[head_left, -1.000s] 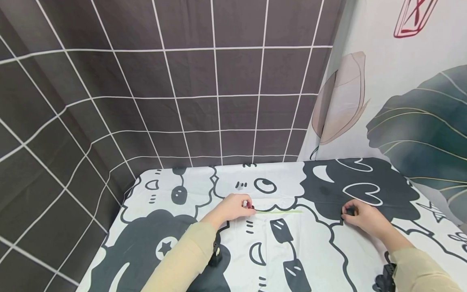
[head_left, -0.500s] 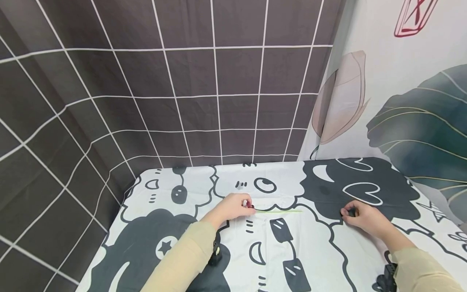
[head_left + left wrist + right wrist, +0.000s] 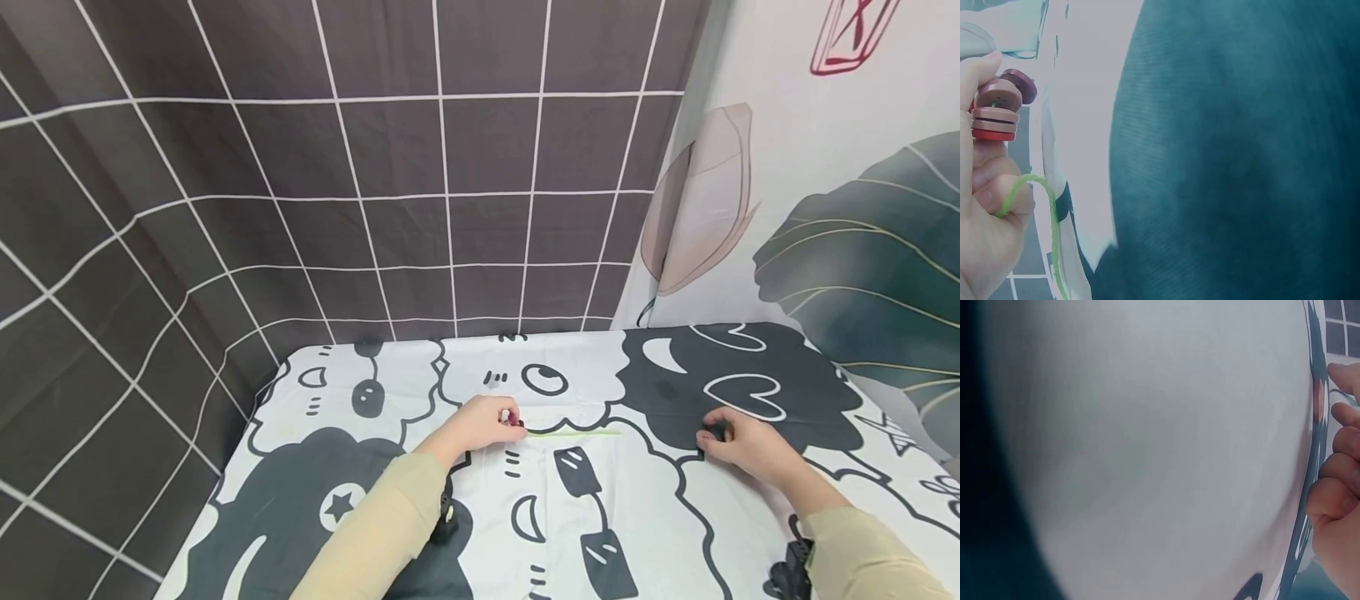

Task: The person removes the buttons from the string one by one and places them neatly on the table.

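Observation:
In the head view my left hand is low over the printed cloth, thumb and fingers curled round a small bunch of disc-shaped beads. The left wrist view shows these beads in red, pink and dark maroon, stacked and tilted between thumb and fingers. A green string loops out of that hand; in the head view the string runs right across the cloth. My right hand is at the cloth's dark patch, fingers loosely curled, thumb and forefinger apart. In the right wrist view, the right hand shows no held thing.
A black-and-white cartoon cloth covers the table. Behind and left hangs a dark grid-patterned curtain; on the right is a white leaf-print curtain. Dark wrist devices sit under the sleeves.
My right hand has shifted very slightly left, its thumb and forefinger a little wider apart. The left hand, beads and string stay almost where they were.

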A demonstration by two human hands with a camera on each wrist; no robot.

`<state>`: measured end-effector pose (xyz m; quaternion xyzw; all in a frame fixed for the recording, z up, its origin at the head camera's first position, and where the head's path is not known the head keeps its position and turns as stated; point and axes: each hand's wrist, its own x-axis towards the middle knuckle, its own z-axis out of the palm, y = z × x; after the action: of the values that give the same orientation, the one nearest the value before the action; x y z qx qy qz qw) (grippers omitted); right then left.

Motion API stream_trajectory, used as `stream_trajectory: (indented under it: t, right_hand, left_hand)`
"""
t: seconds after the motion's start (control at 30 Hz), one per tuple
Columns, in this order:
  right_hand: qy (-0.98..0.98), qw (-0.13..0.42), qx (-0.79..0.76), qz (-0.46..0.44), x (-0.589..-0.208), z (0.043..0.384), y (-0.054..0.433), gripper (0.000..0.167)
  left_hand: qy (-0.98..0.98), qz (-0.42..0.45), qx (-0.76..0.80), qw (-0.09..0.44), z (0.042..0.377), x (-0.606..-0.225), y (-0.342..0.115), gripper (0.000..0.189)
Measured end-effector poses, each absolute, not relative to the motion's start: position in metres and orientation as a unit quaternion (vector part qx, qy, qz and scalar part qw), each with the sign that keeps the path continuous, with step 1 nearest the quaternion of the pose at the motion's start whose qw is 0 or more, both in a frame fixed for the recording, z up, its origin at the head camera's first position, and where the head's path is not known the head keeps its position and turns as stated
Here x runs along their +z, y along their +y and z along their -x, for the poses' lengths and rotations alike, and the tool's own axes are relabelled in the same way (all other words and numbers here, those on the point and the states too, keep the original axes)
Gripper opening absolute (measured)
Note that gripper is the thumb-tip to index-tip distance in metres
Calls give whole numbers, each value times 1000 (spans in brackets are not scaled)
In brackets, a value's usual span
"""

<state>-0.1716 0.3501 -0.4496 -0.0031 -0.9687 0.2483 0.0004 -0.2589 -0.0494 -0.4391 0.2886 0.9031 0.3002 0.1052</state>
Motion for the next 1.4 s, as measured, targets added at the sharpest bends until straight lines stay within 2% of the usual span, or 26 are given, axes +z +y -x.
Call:
stream_trajectory:
  t: [0.47, 0.97, 1.4]
  right_hand:
    - [-965, 19, 261, -33, -448, 181, 327, 43]
    - [-968, 52, 234, -73, -446, 191, 313, 36]
    - [-961, 34, 259, -89, -440, 194, 286, 37]
  left_hand:
    - [903, -294, 298, 96, 260, -443, -50, 16]
    - [898, -294, 307, 111, 259, -442, -44, 16]
    - [899, -301, 296, 113, 260, -442, -43, 16]
